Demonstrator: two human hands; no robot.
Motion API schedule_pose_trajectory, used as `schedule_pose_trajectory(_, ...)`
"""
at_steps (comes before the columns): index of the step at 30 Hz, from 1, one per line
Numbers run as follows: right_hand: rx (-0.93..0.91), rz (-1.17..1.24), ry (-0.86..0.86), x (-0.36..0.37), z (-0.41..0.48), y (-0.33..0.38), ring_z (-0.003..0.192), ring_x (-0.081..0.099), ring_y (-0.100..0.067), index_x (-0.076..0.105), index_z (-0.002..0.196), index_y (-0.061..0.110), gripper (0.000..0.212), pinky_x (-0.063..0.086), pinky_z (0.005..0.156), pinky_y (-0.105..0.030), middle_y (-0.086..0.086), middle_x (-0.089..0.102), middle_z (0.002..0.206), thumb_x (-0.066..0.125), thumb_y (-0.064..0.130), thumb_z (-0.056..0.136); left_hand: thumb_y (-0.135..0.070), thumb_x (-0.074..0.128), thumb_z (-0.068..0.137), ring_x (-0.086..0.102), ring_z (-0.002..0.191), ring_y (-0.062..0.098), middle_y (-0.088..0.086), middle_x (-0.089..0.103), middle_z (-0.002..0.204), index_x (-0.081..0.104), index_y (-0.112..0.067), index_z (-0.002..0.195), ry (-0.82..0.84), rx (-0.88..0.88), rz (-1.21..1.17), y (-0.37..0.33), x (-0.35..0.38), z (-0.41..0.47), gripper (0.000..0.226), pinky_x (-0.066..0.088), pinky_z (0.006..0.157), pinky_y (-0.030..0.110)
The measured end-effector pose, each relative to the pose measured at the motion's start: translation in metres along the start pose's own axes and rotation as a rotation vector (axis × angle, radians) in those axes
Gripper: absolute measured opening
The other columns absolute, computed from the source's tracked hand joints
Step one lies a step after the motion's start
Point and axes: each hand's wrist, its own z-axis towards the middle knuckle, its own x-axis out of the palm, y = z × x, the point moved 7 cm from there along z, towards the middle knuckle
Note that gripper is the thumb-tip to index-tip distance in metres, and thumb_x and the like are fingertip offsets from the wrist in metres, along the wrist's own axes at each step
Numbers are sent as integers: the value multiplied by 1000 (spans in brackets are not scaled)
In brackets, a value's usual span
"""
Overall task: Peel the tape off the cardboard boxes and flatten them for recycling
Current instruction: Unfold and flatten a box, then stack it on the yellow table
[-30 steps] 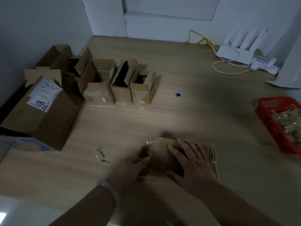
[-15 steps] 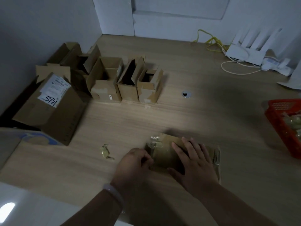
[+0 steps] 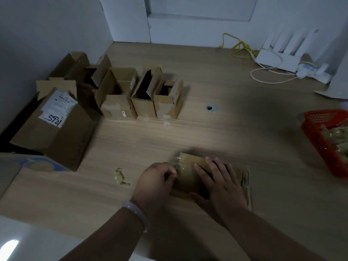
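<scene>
A small flattened cardboard box with clear tape on it lies on the wooden table near the front edge. My right hand lies flat on top of it, fingers straight, pressing it down. My left hand is at the box's left end, fingers curled and pinching the loose clear tape there. A crumpled wad of peeled tape lies on the table left of my left hand.
Three small open boxes stand in a row at mid-left, with larger open boxes beside them. A red basket holding tape wads sits at the right edge. A white router and cables lie far right.
My left hand has closed in on the box's left end and curled onto the tape. The right hand stays flat on the box. The camera has shifted slightly.
</scene>
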Motion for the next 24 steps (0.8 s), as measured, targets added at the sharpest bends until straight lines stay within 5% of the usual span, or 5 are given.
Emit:
schedule_pose_trajectory(6,-17,-12,5,-1,1,2,142,29,-29,41,144,33,75,20,113,-50,-7,36,152,40,72,80,-23,59,88,55,94,24,5,60,98,62,-19,94,65,105,187,-9,9,19,9,41,83,33)
schedule_pose_trajectory(16,-3,-31,45,-2,2,2,145,23,-29,39,145,31,76,19,116,-52,-7,31,155,34,70,80,-20,69,79,52,100,25,0,56,99,48,-20,104,114,-55,78,-5,12,31,32,41,82,30)
schedule_pose_trajectory(21,-49,69,109,1,1,0,146,-16,-16,16,152,33,78,-15,117,-40,2,-1,162,33,61,82,-35,78,70,42,115,26,3,37,121,48,-31,127,126,-124,151,0,-12,40,64,40,98,31)
schedule_pose_trajectory(24,-47,284,102,-6,5,-7,145,-10,-8,26,151,25,76,-19,114,-27,6,9,160,52,38,80,-35,64,85,40,123,20,0,42,133,41,-30,140,164,117,225,-28,-1,38,60,34,105,27)
